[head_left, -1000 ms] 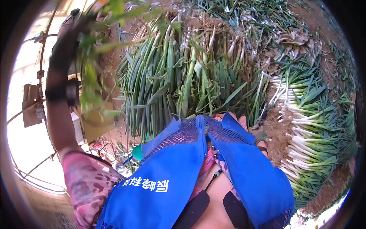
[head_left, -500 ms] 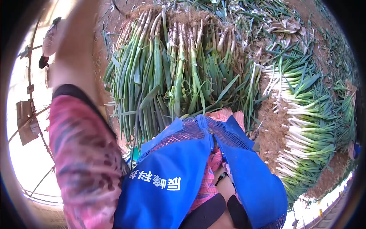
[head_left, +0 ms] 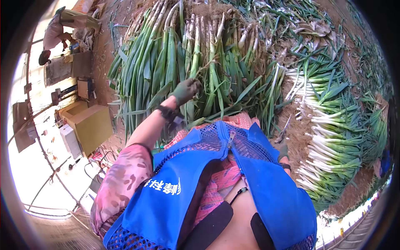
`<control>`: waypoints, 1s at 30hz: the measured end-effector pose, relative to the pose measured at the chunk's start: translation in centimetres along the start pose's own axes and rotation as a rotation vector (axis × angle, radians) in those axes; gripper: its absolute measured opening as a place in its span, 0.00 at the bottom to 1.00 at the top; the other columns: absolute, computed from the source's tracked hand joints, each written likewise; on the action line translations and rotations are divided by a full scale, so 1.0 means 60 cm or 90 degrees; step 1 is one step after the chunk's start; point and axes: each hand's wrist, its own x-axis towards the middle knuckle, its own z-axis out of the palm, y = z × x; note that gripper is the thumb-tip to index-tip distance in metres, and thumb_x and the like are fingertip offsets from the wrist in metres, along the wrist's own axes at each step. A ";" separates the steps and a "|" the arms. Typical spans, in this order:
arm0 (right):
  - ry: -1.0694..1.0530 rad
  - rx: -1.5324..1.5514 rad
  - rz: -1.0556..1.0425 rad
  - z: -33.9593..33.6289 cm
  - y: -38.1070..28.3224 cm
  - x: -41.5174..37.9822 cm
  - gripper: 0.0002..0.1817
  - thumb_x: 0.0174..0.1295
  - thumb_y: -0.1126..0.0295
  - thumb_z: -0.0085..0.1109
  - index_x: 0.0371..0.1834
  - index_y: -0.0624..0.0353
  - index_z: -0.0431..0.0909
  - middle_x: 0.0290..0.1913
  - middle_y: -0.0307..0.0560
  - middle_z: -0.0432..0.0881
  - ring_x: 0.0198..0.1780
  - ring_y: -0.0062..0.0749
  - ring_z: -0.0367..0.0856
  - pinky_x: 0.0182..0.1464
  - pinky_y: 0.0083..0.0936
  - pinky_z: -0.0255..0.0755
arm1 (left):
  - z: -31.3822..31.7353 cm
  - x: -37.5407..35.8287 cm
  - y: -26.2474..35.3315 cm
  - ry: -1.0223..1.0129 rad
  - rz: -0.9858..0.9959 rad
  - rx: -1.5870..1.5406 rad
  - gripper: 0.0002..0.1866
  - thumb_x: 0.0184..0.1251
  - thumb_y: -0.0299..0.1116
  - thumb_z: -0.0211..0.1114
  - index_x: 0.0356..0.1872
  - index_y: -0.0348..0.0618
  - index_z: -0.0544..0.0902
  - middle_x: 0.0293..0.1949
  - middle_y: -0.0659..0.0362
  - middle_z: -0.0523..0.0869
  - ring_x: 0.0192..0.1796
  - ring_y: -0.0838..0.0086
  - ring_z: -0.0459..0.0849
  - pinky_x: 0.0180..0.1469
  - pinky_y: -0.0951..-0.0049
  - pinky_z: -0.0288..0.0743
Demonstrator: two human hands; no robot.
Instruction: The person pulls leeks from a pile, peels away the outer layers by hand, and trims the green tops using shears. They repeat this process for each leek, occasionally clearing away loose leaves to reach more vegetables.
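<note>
My left hand (head_left: 187, 90), in a dark green glove, reaches over a thick pile of untrimmed green onions (head_left: 166, 62). Its fingers are curled closed against the stalks, and what they grip is hidden. A thin brownish strand (head_left: 208, 64) runs from near its fingertips across the stems. My right hand (head_left: 283, 151), also gloved, is mostly covered by the blue vest on my right side. A slim pointed knife (head_left: 285, 128) sticks up from it. Right beside it lies a curved row of cleaned green onions (head_left: 325, 137), white ends and roots towards me.
Loose leaves and peelings (head_left: 283, 21) litter the ground ahead. At far left a person (head_left: 54, 35) bends near boxes, and an open cardboard box (head_left: 89, 125) stands by a white container (head_left: 71, 141). A tied bundle (head_left: 377, 121) lies at far right.
My left arm, earlier raised and blurred across the left side, has come down so the hand is on the pile. My right hand has come partly into sight, the knife slightly farther forward.
</note>
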 end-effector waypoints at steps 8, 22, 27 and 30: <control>-0.052 0.305 0.083 0.002 0.035 0.021 0.23 0.52 0.77 0.69 0.48 0.54 0.68 0.28 0.31 0.65 0.29 0.19 0.68 0.35 0.23 0.71 | -0.356 -0.115 0.318 0.393 0.478 -0.009 0.15 0.74 0.39 0.58 0.53 0.42 0.83 0.30 0.63 0.84 0.29 0.82 0.77 0.30 0.81 0.67; 0.024 -0.021 0.063 -0.024 0.017 -0.060 0.19 0.52 0.73 0.71 0.42 0.56 0.70 0.29 0.33 0.69 0.29 0.23 0.71 0.36 0.25 0.71 | 0.026 0.280 -0.134 0.087 -0.259 0.145 0.35 0.65 0.52 0.63 0.62 0.31 0.75 0.53 0.37 0.84 0.58 0.52 0.83 0.56 0.60 0.77; 0.011 -0.015 0.082 -0.016 0.022 -0.047 0.19 0.52 0.72 0.71 0.42 0.57 0.70 0.29 0.34 0.70 0.30 0.23 0.71 0.35 0.25 0.72 | -0.034 0.167 -0.148 -0.132 0.022 0.399 0.30 0.66 0.54 0.61 0.53 0.32 0.80 0.46 0.41 0.86 0.49 0.55 0.86 0.49 0.62 0.79; 0.001 -0.007 0.084 -0.009 0.010 -0.034 0.19 0.53 0.72 0.71 0.42 0.57 0.70 0.29 0.34 0.70 0.30 0.23 0.72 0.35 0.25 0.72 | -0.084 0.058 -0.030 -0.372 -0.258 0.178 0.28 0.71 0.58 0.57 0.44 0.37 0.82 0.36 0.53 0.86 0.37 0.67 0.83 0.41 0.64 0.78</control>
